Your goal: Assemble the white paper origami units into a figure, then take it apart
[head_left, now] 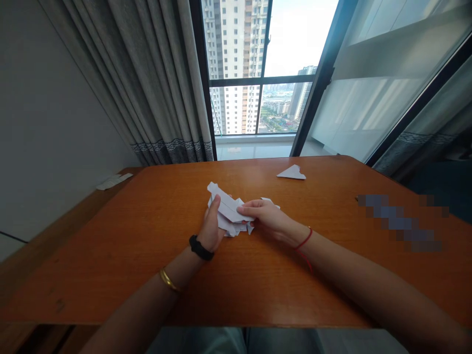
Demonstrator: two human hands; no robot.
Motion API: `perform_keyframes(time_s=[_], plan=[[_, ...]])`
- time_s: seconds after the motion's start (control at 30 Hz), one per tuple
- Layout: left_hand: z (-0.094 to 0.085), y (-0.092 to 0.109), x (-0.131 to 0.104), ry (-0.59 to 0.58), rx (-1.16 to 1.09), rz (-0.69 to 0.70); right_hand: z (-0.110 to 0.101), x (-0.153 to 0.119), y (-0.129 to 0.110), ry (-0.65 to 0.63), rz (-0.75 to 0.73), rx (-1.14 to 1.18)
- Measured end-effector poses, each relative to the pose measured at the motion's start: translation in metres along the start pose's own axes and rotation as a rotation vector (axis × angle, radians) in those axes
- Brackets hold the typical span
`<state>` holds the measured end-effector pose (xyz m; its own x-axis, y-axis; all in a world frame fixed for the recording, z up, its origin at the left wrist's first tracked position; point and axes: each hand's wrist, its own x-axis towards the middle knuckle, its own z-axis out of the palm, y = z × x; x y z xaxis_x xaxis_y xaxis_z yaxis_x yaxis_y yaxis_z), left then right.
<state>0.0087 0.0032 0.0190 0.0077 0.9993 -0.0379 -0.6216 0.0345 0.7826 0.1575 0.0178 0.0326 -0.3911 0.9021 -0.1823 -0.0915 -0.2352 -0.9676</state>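
Note:
Above the middle of the table, my left hand point(213, 227) is closed on a folded white paper point(225, 205), thumb on top along its left side. The thumb and fingers of my right hand point(268, 216) pinch the same paper at its right end. More white paper pieces point(232, 229) show beneath it, between and below the hands; whether they are held or lie on the table I cannot tell. Another bit of white paper point(270, 201) sticks out behind my right hand.
A folded triangular white paper point(292, 172) lies near the far edge of the brown wooden table point(121, 255). A blurred-out object point(400, 221) is on the right side. Papers point(114, 181) rest on a ledge at the left, by the wall. Curtains and a window stand behind.

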Motion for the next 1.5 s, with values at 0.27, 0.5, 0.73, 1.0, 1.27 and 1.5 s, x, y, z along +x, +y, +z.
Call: perform_keyframes(time_s=[0.27, 0.5, 0.73, 1.0, 1.27, 1.5], plan=[[-0.001, -0.002, -0.004, -0.001, -0.060, -0.027, 0.031, -0.007, 0.024, 0.176, -0.125, -0.071], [0.004, 0.000, -0.010, -0.103, 0.127, -0.036, 0.020, -0.012, 0.002, -0.097, -0.110, -0.424], [-0.010, -0.009, 0.004, 0.041, 0.481, 0.066, -0.040, 0.004, -0.036, 0.346, -0.369, -1.276], [-0.014, 0.025, -0.008, -0.452, 1.314, 0.594, -0.025, -0.021, -0.040, -0.356, -0.274, -1.514], [-0.012, 0.019, -0.012, -0.842, 1.955, 0.444, -0.004, -0.032, -0.005, -0.326, -0.296, -1.774], [-0.011, 0.020, -0.013, -0.750, 1.969, 0.416, 0.001, -0.032, -0.005, -0.204, -0.416, -1.856]])
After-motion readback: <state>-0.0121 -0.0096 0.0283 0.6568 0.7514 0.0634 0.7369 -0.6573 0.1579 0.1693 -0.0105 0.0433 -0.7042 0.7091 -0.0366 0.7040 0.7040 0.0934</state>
